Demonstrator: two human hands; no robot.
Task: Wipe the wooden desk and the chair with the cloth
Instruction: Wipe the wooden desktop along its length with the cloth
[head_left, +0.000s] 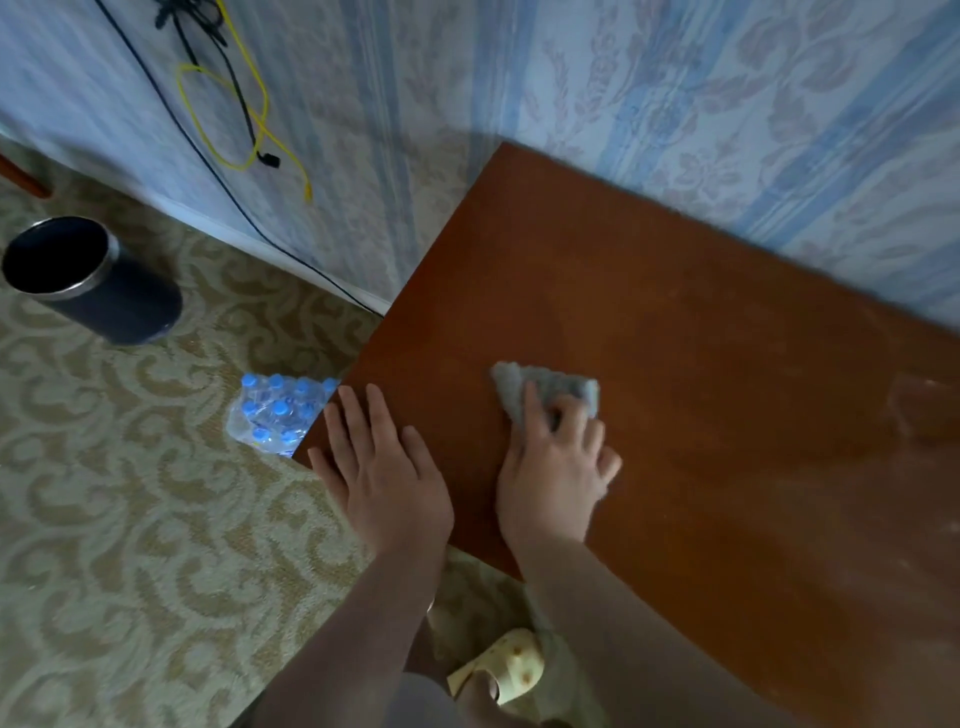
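The reddish-brown wooden desk (649, 291) fills the right half of the view, its top dusty toward the right. A small grey cloth (550, 384) lies on the desk near its left front part. My right hand (556, 462) lies on the cloth, pressing it onto the wood with fingers partly curled into the fabric. My left hand (379, 467) lies flat with straight fingers on the desk's front left corner. No chair is in view.
A dark cylindrical bin (88, 280) stands on the patterned carpet at the left. A plastic-wrapped pack of blue-capped water bottles (275, 415) lies on the floor beside the desk's left edge. Black and yellow cables (244, 119) hang on the wallpapered wall. My slippered foot (504, 670) shows below the desk edge.
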